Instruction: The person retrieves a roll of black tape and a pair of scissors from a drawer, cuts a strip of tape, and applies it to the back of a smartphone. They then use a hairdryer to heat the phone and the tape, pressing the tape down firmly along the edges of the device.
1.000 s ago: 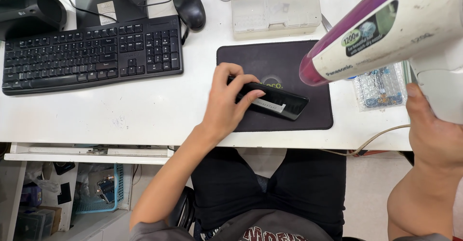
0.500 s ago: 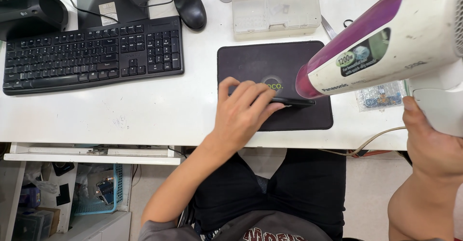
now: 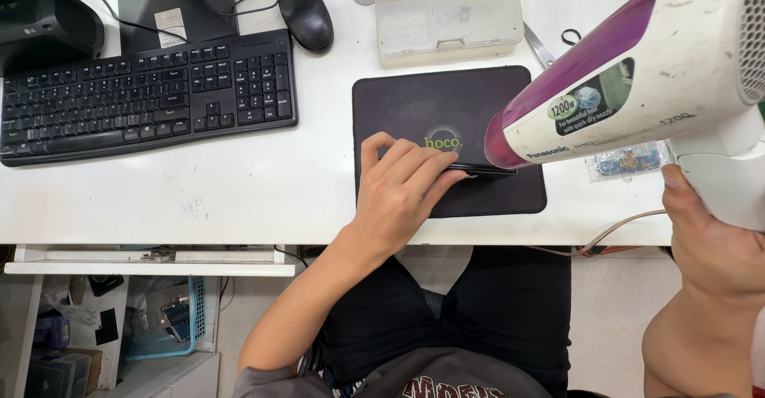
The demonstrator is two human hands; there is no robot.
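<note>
A thin, dark phone (image 3: 478,170) lies at centre frame on the black mat (image 3: 398,103), mostly hidden beneath the fingers. It appears light, rigid, smooth-faced and likely fragile; the long edges look like the safest hold. The left hand (image 3: 398,191) reaches in from below, palm down, fingers together and pressed over the phone. The right hand (image 3: 709,247), at right frame, has fingers clamped around the handle of a white-and-purple hair dryer (image 3: 637,87), its nozzle angled down towards the phone.

The left hand (image 3: 402,195) lies palm down, forearm stretched forward, fingers (image 3: 426,167) together and slightly curled. The right hand (image 3: 709,247) is raised near the camera, closed in a grip.
</note>
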